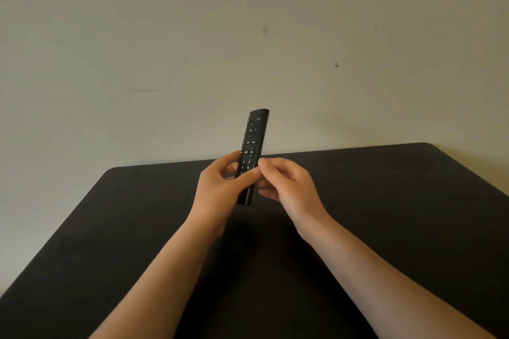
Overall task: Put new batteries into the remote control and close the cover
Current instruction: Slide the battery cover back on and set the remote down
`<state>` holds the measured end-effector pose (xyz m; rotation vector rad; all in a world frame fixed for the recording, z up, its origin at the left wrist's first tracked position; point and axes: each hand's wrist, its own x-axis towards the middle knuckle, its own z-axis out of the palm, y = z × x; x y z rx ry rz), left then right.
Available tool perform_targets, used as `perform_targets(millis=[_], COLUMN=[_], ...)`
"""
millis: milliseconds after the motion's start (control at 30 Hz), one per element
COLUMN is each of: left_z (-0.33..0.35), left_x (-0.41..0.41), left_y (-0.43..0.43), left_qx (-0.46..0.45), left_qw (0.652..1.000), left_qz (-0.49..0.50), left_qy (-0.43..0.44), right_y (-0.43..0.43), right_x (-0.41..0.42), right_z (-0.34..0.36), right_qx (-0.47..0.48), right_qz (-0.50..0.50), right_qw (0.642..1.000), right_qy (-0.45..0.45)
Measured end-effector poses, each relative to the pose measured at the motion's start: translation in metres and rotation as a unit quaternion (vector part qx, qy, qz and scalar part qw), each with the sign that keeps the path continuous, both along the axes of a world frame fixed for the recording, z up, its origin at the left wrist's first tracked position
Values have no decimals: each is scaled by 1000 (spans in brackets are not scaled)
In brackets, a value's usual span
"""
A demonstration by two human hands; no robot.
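A long black remote control point(252, 140) is held upright above the table, its button side facing me and its top end tilted slightly right. My left hand point(220, 190) grips its lower half, thumb across the front. My right hand point(286, 183) touches the remote's right edge at the same height, fingers curled behind it. The back of the remote and its battery cover are hidden. No batteries are visible.
A black table point(137, 228) with rounded far corners stretches under my arms. Behind it rises a plain pale wall point(248, 36) with a few small marks.
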<state>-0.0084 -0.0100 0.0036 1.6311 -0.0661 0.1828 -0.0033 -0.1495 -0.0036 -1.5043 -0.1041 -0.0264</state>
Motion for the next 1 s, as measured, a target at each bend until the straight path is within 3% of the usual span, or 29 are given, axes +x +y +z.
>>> perform_targets(millis=[167, 533, 1000], left_z=[-4, -4, -4], left_x=[-2, 5, 2], left_y=[-2, 1, -4], left_qx=[79, -47, 37], left_qw=[996, 996, 998], left_qz=[14, -8, 21], left_qy=[-35, 69, 39], right_y=[0, -3, -2], right_x=[1, 4, 3], right_z=[-3, -4, -4], right_qx=[8, 29, -46], right_qz=[0, 8, -23], right_qw=[1000, 999, 999], right_qy=[-7, 36, -9])
